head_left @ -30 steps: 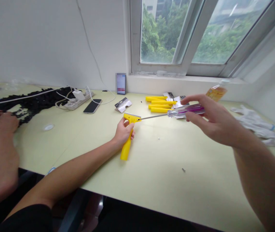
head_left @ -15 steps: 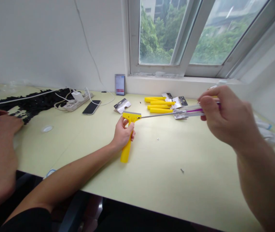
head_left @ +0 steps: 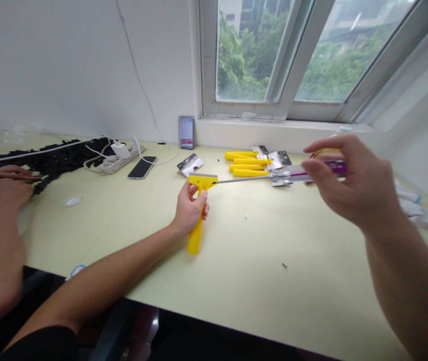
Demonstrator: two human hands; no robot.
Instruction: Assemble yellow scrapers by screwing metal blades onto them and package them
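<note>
Wrapped round the neck of a yellow scraper (head_left: 195, 235), my left hand (head_left: 191, 208) holds it upright with its wide head at the top. My right hand (head_left: 357, 180) grips the clear and purple handle of a screwdriver (head_left: 244, 179). The fingers and thumb are around the handle's rear end, the index finger somewhat lifted. The screwdriver's tip touches the right side of the scraper head, at a screw spot there. On the table in front lie a small nut (head_left: 246, 217) and a loose screw (head_left: 284, 265).
Several yellow scraper handles (head_left: 249, 168) lie by the window with silver packets (head_left: 279, 159). A card packet (head_left: 190, 163), a phone (head_left: 142, 167), an upright phone (head_left: 186, 133) and a power strip (head_left: 120, 159) stand further back. At left, another person's hands (head_left: 5, 188) touch black pieces (head_left: 63, 160).
The scraper and my left hand have shifted slightly left. My right hand's fingers have loosened and opened a little around the screwdriver handle, which looks turned.
</note>
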